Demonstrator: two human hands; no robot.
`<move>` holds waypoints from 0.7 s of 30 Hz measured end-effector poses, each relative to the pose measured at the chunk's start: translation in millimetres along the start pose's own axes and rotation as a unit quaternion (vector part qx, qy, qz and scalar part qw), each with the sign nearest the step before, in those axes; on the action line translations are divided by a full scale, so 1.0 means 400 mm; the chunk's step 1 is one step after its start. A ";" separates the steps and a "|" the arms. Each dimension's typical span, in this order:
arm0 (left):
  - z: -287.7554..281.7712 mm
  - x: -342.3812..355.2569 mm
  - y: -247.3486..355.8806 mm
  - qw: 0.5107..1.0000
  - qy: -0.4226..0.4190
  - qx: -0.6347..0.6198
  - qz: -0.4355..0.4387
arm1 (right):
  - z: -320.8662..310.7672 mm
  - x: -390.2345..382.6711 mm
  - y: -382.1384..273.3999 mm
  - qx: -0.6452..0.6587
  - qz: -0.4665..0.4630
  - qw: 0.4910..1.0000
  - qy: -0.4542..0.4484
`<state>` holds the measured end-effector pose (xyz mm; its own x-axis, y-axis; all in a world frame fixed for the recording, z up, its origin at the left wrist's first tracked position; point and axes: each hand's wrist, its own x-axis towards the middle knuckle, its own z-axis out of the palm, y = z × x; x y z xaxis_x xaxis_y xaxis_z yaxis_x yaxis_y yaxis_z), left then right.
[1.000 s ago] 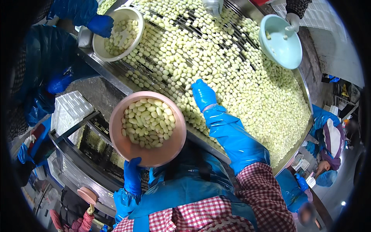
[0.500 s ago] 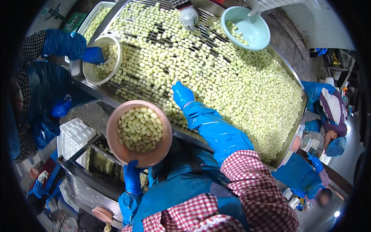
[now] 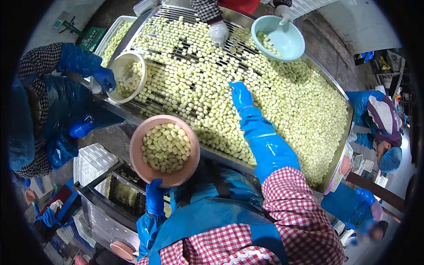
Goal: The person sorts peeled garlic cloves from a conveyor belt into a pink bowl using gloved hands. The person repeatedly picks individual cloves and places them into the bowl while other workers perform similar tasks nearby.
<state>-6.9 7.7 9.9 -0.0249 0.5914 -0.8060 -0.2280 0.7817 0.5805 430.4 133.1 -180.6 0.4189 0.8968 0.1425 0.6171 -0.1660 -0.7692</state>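
My gloved left hand (image 3: 155, 196) is closed on the near rim of a pink bowl (image 3: 138, 152), holding it at the front edge of the metal sorting table (image 3: 223, 157). Pale green oval fruits (image 3: 166, 148) partly fill the bowl. Out over the table reaches my gloved right hand (image 3: 241, 96), its fingers drawn together just above or against the spread of similar fruits (image 3: 282, 115). Whatever its fingertips hold, if anything, is too small to make out.
A co-worker's white-gloved hand (image 3: 218, 33) is among fruits at the far side, near a light blue basin (image 3: 287, 42). At left, another worker's blue-gloved hand (image 3: 105, 78) is at a cream bowl (image 3: 113, 90). White crates (image 3: 95, 162) stand below left.
My right hand has moved right and slightly farther across the fruits. My left hand still holds the pink bowl. The left worker's hand has shifted to the bowl's outer edge.
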 end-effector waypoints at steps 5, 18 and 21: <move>0.031 0.001 0.015 0.999 0.025 0.025 -0.004 | 0.072 0.072 0.116 -0.083 0.041 0.991 -0.099; 0.064 0.045 -0.012 0.999 0.017 0.034 -0.004 | -0.126 -0.093 -0.415 0.502 0.214 0.773 -0.323; 0.072 0.037 -0.002 0.999 0.010 0.042 -0.004 | -0.160 -0.134 -0.399 0.377 0.138 0.859 -0.317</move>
<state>21.1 21.6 0.9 -0.0437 0.5816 -0.8123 -0.1458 0.8007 0.5811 352.2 85.4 -25.3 -0.1149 0.9485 -0.2951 -0.1537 -0.3105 -0.9381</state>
